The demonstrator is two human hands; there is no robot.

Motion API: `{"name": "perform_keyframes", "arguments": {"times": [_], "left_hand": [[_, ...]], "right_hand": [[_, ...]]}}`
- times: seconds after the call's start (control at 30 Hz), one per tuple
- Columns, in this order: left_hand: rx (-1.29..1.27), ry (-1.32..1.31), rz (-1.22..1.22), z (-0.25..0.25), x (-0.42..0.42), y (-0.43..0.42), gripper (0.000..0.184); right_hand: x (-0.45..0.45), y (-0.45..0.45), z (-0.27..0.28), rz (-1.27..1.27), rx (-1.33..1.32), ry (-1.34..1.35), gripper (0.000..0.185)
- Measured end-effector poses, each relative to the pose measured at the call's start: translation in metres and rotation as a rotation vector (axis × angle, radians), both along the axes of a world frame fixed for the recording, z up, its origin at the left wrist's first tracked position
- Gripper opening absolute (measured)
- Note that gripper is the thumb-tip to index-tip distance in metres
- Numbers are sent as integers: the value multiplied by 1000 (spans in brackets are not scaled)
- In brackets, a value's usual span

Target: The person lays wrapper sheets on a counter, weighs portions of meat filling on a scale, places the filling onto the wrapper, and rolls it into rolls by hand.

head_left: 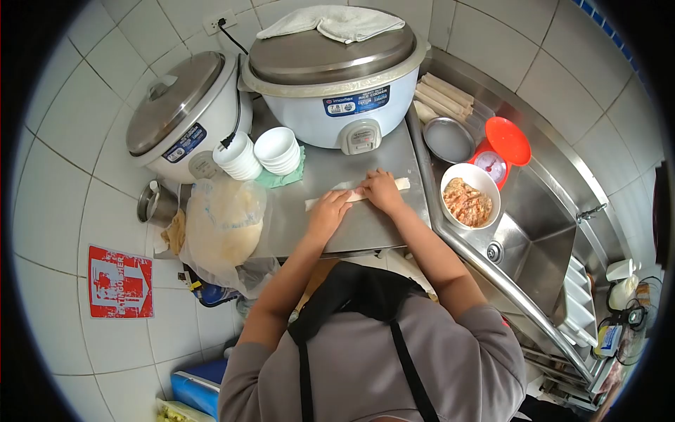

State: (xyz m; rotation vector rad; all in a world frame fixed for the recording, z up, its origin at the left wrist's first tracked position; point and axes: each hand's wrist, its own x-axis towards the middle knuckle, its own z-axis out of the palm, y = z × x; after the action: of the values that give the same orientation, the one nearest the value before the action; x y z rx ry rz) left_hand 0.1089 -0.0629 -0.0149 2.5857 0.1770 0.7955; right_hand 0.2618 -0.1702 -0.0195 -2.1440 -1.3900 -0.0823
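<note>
A long, thin, pale uncooked spring roll (402,184) lies across the steel counter in front of me. My left hand (329,213) rests over its left half, fingers curled down onto the wrapper. Close beside it, my right hand (381,191) grips the right half, with the thumb near the left fingertips. Both ends of the roll stick out past my hands. To the right, a white bowl (453,216) holds a pinkish minced filling (467,202) flecked with orange. Several finished-looking pale rolls (444,96) lie stacked at the back right.
Two rice cookers (330,105) stand at the back. Stacked white bowls (277,150) sit on a green cloth (290,176). A plastic bag of round pale wrappers (228,225) is at left. On the right are a red scale (508,141), a grey round pan (448,139) and a sink (527,243).
</note>
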Motion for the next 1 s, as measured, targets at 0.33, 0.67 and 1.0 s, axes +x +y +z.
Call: {"name": "perform_keyframes", "arguments": {"times": [0.33,0.67,1.0], "left_hand": [[54,-60,25,-6,21,6,31],[81,81,1,-7,43,24,43],[-506,-374,-27,86,77,-36,40]], "right_hand": [[9,27,-1,-8,-47,10,9],[38,-11,28,10,-435,19,38],[-9,-61,195,141,536,238,33]]}}
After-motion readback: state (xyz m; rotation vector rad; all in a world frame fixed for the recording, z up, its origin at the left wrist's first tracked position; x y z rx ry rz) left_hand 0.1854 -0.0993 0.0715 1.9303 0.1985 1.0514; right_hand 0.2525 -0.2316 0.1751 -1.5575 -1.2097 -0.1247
